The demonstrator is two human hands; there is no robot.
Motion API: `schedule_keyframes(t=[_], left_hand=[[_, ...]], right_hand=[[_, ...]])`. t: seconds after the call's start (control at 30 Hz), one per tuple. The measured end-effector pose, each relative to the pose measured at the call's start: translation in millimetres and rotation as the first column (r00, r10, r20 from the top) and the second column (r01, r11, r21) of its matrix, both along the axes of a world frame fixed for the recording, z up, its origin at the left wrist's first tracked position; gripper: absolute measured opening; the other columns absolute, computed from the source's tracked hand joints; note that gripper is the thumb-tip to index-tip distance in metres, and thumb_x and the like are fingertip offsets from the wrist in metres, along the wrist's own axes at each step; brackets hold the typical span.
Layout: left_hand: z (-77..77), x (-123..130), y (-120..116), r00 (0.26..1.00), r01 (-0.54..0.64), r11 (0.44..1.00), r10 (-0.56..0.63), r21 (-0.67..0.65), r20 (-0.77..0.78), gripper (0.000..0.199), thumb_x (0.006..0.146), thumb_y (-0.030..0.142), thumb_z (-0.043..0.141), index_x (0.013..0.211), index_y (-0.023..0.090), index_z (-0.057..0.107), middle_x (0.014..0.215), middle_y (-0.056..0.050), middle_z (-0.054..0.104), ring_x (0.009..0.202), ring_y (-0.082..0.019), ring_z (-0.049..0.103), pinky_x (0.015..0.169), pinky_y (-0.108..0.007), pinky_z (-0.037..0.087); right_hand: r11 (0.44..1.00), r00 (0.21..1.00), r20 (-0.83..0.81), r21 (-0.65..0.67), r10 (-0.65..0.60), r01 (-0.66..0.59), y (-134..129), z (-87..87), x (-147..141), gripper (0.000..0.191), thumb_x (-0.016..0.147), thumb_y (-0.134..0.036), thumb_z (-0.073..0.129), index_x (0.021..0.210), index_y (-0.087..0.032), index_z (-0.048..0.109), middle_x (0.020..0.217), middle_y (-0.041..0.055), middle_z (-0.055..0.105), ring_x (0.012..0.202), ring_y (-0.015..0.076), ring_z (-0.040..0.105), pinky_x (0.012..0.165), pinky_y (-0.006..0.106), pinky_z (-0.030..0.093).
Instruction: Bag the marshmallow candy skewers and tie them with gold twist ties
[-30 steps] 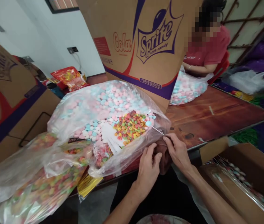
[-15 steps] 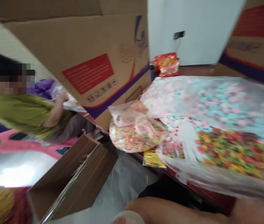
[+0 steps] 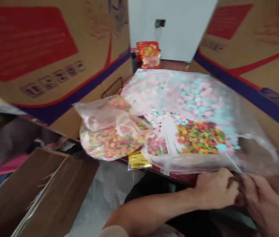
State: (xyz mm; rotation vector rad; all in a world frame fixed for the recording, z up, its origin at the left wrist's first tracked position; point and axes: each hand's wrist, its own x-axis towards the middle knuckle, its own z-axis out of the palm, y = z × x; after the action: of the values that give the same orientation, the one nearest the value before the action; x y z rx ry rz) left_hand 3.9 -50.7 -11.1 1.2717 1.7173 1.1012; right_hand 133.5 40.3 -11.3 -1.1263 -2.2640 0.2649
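Observation:
At the lower right, my left hand is closed, its fingers curled near a white stick topped with a blue candy. Close beside it, my right hand is closed too. Something brownish and blurred shows between the two hands; I cannot make out what it is. Just beyond them lies a large clear bag with pink and blue candies and multicoloured ring candies in it. White sticks lie beside the rings. Further left rests a smaller clear bag of colourful candies.
Large cardboard boxes stand at the left and right. A red candy packet is at the back. Gold ties lie at the table edge. An open carton is at the lower left, with a person's leg behind.
The view has turned right and down. Both hands now show together at the lower right; before, one arm and a blurred hand showed. The person at the left is mostly out of view.

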Motion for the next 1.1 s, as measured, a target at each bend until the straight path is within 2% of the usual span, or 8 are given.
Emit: schedule_keyframes(t=[0.1, 0.23, 0.4, 0.63, 0.73, 0.87, 0.97, 1.1], left_hand=[[7.5, -7.7, -17.0, 0.97, 0.226, 0.96, -0.207, 0.165, -0.124, 0.062, 0.083, 0.023, 0.053, 0.142, 0.013, 0.04, 0.122, -0.019, 0.063, 0.112, -0.032, 0.062, 0.093, -0.049, 0.05], [26.3, -25.7, -55.3, 0.939, 0.331, 0.909, -0.292, 0.253, -0.18, 0.038, 0.087, 0.022, 0.053, 0.125, 0.02, 0.06, 0.137, -0.015, 0.053, 0.125, -0.03, 0.052, 0.102, -0.046, 0.045], [54.2, -90.5, -86.8, 0.998, 0.04, 0.952, -0.055, 0.303, 0.041, 0.027, 0.094, 0.022, 0.047, 0.105, 0.021, 0.071, 0.106, -0.009, 0.07, 0.099, -0.021, 0.065, 0.089, -0.033, 0.051], [56.3, -165.0, -73.0, 0.936, -0.343, 0.92, 0.352, 0.19, -0.016, 0.019, 0.085, 0.031, 0.059, 0.092, 0.019, 0.073, 0.085, -0.007, 0.071, 0.071, -0.019, 0.066, 0.065, -0.029, 0.051], [52.8, -168.1, -58.6, 0.927, -0.363, 0.92, 0.373, 0.147, -0.048, 0.022, 0.085, 0.033, 0.057, 0.094, 0.019, 0.072, 0.082, -0.006, 0.07, 0.063, -0.017, 0.065, 0.057, -0.027, 0.048], [43.7, -162.2, -36.3, 0.907, -0.309, 0.935, 0.345, 0.175, -0.243, 0.022, 0.088, 0.029, 0.053, 0.096, 0.021, 0.072, 0.091, -0.006, 0.068, 0.068, -0.016, 0.065, 0.062, -0.027, 0.046], [34.7, -159.4, -22.4, 0.897, -0.253, 0.948, 0.305, 0.193, -0.321, 0.022, 0.088, 0.026, 0.052, 0.096, 0.022, 0.073, 0.094, -0.006, 0.067, 0.073, -0.018, 0.064, 0.071, -0.029, 0.046], [27.6, -159.9, -11.5, 0.88, -0.256, 0.947, 0.312, 0.196, -0.359, 0.024, 0.088, 0.018, 0.05, 0.092, 0.02, 0.073, 0.085, -0.006, 0.066, 0.07, -0.018, 0.06, 0.075, -0.03, 0.044]], right_hand=[[0.992, 0.992, 0.036, 0.018, -0.125, 0.124, 24.0, -0.8, 5.2, 0.013, 0.082, -0.039, 0.049, 0.075, -0.031, 0.055, 0.058, 0.0059, 0.058, 0.049, 0.0267, 0.057, 0.048, 0.036, 0.037], [0.991, 0.988, 0.086, -0.024, -0.13, 0.133, 38.9, -2.8, 13.5, 0.014, 0.079, -0.029, 0.047, 0.083, -0.028, 0.06, 0.056, 0.0042, 0.059, 0.047, 0.0243, 0.055, 0.049, 0.033, 0.037], [0.993, 0.99, 0.103, 0.078, -0.094, 0.086, 33.3, 10.6, 18.0, 0.018, 0.079, -0.029, 0.05, 0.078, -0.024, 0.067, 0.076, 0.011, 0.068, 0.067, 0.0266, 0.063, 0.059, 0.037, 0.043], [0.984, 0.971, -0.16, 0.011, -0.176, 0.18, -8.2, 67.1, -5.2, 0.02, 0.087, -0.039, 0.057, 0.09, -0.023, 0.07, 0.079, 0.0048, 0.07, 0.064, 0.0212, 0.063, 0.062, 0.033, 0.049], [0.999, 0.982, -0.184, -0.027, 0.041, -0.047, -27.9, 50.4, -29.5, 0.021, 0.092, -0.036, 0.052, 0.091, -0.023, 0.068, 0.076, 0.0027, 0.069, 0.061, 0.0183, 0.063, 0.06, 0.03, 0.051], [0.995, 0.983, -0.159, 0.048, 0.092, -0.085, -27.9, 0.3, -44.5, 0.024, 0.097, -0.03, 0.042, 0.091, -0.021, 0.063, 0.078, 0.0059, 0.069, 0.068, 0.0192, 0.066, 0.066, 0.03, 0.052], [0.997, 0.991, -0.115, -0.022, 0.072, -0.075, 2.2, -19.4, -34.4, 0.023, 0.097, -0.032, 0.042, 0.091, -0.021, 0.061, 0.07, 0.0025, 0.063, 0.061, 0.0173, 0.06, 0.062, 0.028, 0.048], [0.991, 0.99, -0.041, -0.034, 0.132, -0.133, 58.1, -14.1, -11.9, 0.024, 0.094, -0.033, 0.041, 0.085, -0.022, 0.059, 0.067, 0.0012, 0.059, 0.058, 0.0168, 0.056, 0.06, 0.028, 0.044]])
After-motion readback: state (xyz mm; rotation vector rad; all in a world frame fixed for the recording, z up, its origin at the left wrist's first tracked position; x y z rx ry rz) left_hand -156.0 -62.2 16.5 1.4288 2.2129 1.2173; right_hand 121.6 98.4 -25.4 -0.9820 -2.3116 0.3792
